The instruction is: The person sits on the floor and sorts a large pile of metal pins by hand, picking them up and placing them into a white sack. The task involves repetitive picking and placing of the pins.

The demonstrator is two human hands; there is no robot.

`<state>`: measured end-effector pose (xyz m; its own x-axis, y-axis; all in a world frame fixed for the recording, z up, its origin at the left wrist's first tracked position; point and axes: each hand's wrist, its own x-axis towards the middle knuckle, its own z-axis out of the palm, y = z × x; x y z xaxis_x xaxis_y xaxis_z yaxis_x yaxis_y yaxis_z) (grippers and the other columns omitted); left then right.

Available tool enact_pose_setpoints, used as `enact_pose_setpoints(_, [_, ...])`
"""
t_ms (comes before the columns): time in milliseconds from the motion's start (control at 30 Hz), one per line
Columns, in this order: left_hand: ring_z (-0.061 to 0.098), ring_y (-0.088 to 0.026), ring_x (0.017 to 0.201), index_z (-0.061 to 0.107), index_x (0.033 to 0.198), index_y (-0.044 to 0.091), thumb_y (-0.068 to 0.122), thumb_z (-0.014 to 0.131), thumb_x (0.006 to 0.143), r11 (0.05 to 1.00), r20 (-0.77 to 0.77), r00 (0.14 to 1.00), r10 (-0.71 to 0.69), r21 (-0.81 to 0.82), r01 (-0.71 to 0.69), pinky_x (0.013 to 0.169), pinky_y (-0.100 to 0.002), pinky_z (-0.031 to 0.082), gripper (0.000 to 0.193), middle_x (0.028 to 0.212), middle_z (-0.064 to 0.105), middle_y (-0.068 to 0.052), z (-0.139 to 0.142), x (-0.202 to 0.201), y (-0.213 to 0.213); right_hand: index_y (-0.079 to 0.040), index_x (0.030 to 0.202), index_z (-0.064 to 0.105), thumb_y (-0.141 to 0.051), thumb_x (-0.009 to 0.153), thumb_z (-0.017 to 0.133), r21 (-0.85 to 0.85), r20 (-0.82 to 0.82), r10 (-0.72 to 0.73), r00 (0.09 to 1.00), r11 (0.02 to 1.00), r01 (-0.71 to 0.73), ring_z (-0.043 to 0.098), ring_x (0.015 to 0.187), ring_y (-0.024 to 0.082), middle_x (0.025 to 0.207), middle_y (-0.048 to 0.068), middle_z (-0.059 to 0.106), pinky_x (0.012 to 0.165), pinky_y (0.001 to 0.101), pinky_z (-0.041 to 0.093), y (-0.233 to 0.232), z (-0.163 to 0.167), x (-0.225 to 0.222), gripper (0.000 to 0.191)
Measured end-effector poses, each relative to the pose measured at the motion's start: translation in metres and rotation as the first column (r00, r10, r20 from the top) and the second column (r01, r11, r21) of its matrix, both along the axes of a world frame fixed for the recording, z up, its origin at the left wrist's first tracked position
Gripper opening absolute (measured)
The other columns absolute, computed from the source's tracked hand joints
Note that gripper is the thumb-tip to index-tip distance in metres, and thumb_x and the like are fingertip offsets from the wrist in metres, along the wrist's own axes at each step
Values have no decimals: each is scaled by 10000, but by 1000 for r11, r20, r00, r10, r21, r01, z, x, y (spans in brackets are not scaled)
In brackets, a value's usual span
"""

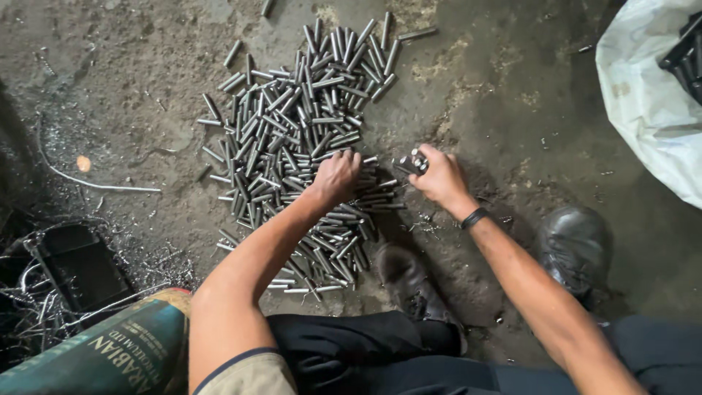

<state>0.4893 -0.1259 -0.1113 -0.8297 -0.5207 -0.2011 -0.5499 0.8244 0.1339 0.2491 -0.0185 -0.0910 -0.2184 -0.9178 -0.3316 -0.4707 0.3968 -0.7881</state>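
A big pile of short grey metal rods [292, 132] lies on the dirty concrete floor. My left hand [336, 175] rests on the pile's right side, fingers curled down among the rods. My right hand [439, 175], with a black band at the wrist, is closed around a small bundle of rods [411, 162] just right of the pile.
My two black shoes [409, 281] [574, 245] stand on the floor near the pile. A white sack [647, 95] holding dark parts sits at the top right. A green printed sack [110, 351] and a black tray [77, 267] amid metal swarf lie at the lower left.
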Motion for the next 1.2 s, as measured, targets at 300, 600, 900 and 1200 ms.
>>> enact_pose_setpoints(300, [627, -332, 881, 566, 1170, -35, 140, 674, 717, 999, 118, 993, -3, -51, 9, 608, -426, 548, 498, 960, 623, -187, 2, -14, 9, -33, 936, 610, -196, 716, 864, -155, 237, -64, 969, 983, 103, 582, 702, 210, 779, 130, 648, 667, 376, 520, 8, 7, -30, 374])
enact_pose_setpoints(600, [676, -386, 899, 544, 1213, -15, 173, 696, 802, 981, 255, 948, 192, -39, -188, 695, -490, 569, 477, 971, 666, -217, 9, -24, 3, -37, 915, 618, -225, 683, 893, -188, 223, -112, 968, 970, 155, 595, 699, 144, 782, 85, 646, 664, 355, 508, 18, 4, -50, 406])
enact_pose_setpoints(900, [676, -431, 866, 560, 1044, 2, 221, 704, 885, 970, 66, 973, 222, 83, -227, 713, -539, 540, 306, 938, 673, -242, 35, -44, 0, -64, 907, 637, -120, 704, 876, -176, 549, -128, 826, 949, 264, 541, 725, 63, 798, -32, 619, 638, 266, 490, 24, 1, -65, 319])
enact_pose_setpoints(1200, [668, -470, 898, 547, 1170, 34, 222, 761, 743, 885, 33, 986, 161, 438, -159, 794, -535, 534, 514, 908, 698, -255, 132, -267, 22, -112, 1010, 667, -144, 687, 758, -123, 801, -205, 562, 863, 490, 591, 821, 78, 944, -38, 627, 664, 238, 456, 105, 112, -197, 337])
